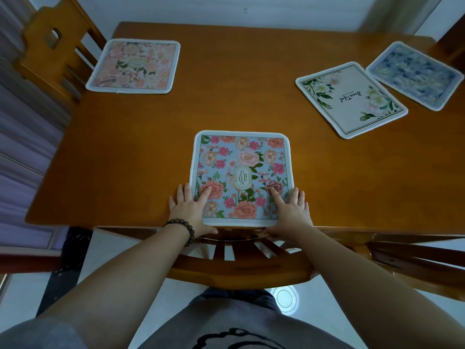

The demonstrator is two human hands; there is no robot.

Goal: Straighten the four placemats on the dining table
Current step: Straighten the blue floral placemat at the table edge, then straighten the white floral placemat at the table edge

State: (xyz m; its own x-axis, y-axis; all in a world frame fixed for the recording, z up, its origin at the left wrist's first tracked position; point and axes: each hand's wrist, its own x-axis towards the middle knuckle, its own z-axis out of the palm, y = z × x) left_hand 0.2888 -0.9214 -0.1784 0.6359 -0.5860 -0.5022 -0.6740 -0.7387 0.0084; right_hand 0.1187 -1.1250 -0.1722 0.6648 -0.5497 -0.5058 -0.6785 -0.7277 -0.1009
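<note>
while the blue floral placemat [241, 175] lies square at the table's [125, 159] near edge, the left hand [190, 210] and right hand [289, 210] rest flat, fingers spread, on its near corners. 3 other placemats lie well beyond them.

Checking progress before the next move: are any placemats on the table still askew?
Yes. On the right side, the white floral placemat and the blue patterned placemat both lie rotated against the table edges, corners nearly touching. The pink placemat at far left and the Garden placemat look square.
</note>
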